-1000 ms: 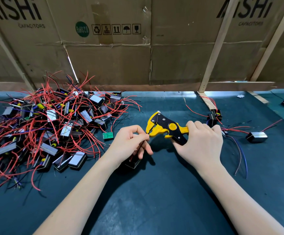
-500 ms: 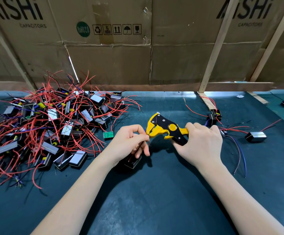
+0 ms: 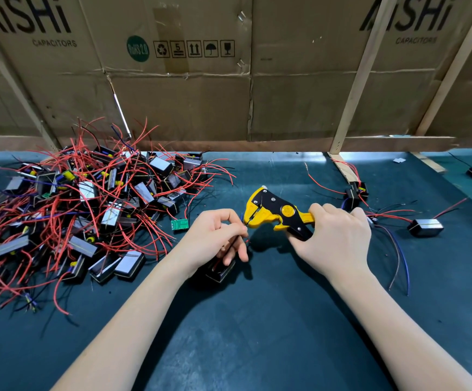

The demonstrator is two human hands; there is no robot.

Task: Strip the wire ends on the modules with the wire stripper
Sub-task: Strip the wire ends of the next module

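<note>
My right hand grips the handles of a yellow and black wire stripper, whose jaws point left. My left hand pinches thin wires, and a blue wire end stands right at the stripper's jaws. Those wires belong to a small black module, which lies on the mat partly hidden under my left hand. I cannot tell whether the jaws have closed on the wire.
A big heap of modules with red wires fills the left of the dark green mat. A green circuit board lies by the heap. Other modules sit right. Cardboard boxes and wooden slats close off the back.
The stripper's jaws and my left hand's wire pinch have stayed together; the module under my left hand shifted slightly. Both hands hold their places.
</note>
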